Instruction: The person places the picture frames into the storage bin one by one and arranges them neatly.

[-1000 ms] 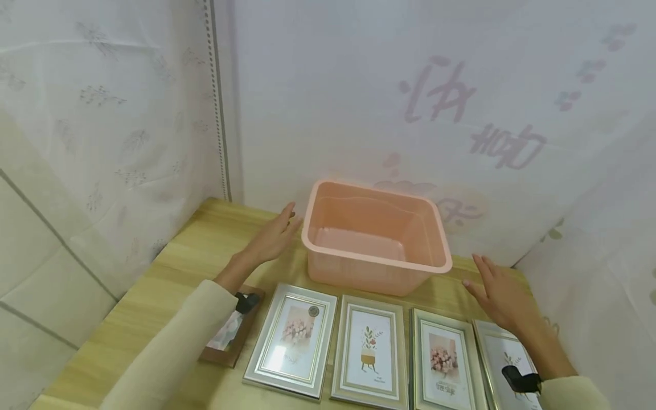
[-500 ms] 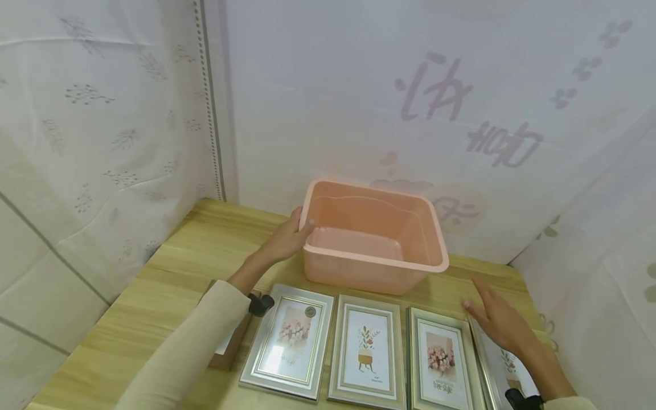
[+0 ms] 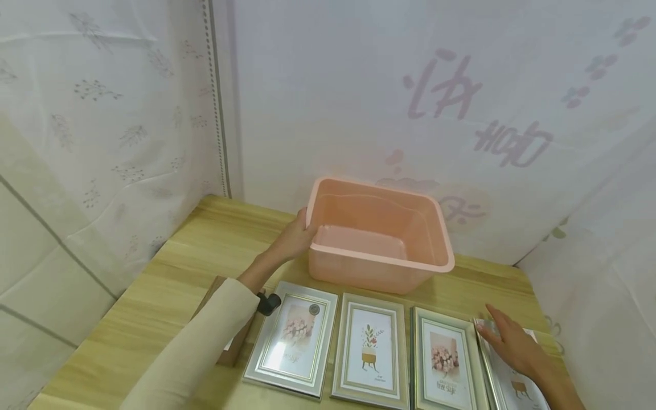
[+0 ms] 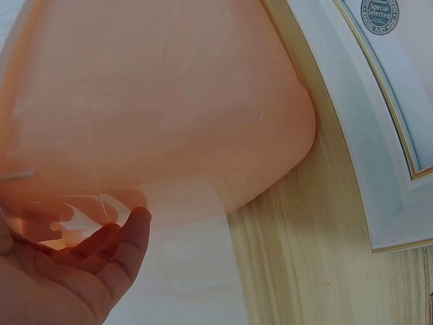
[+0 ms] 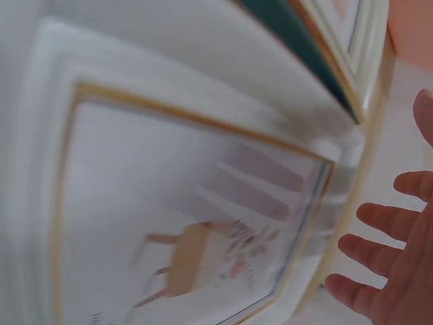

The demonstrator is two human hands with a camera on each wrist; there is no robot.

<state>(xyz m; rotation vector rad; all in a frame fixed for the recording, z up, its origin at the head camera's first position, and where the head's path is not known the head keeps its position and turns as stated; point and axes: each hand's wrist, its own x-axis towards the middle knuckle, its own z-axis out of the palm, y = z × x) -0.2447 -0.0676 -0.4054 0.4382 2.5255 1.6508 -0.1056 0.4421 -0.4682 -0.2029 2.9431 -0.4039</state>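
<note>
A pink plastic storage bin [image 3: 359, 267] stands on the wooden table against the wall. My left hand [image 3: 293, 238] holds its left rim, thumb on the inner side. In the left wrist view, curled fingers [image 4: 132, 250] lie against the outer side of the bin [image 4: 162, 108]. To the right, my right hand [image 3: 515, 344] is over the top end of the rightmost picture frame [image 3: 520, 393], which shows a potted-plant print. The right wrist view has the right hand [image 5: 399, 257] with fingers spread beside that frame [image 5: 135, 196], whose glass carries their reflection.
In a row before the bin lie a silver picture frame [image 3: 292, 341], a second frame with a plant print [image 3: 370, 353] and a flower-print frame [image 3: 446, 359]. A brown frame [image 3: 237, 344] is partly covered by the left sleeve. Patterned cloth walls [image 3: 333, 102] enclose the table.
My left hand has moved right, from beside the bin onto its left rim. My right hand has come down from beside the bin, toward me, over the rightmost picture frame.
</note>
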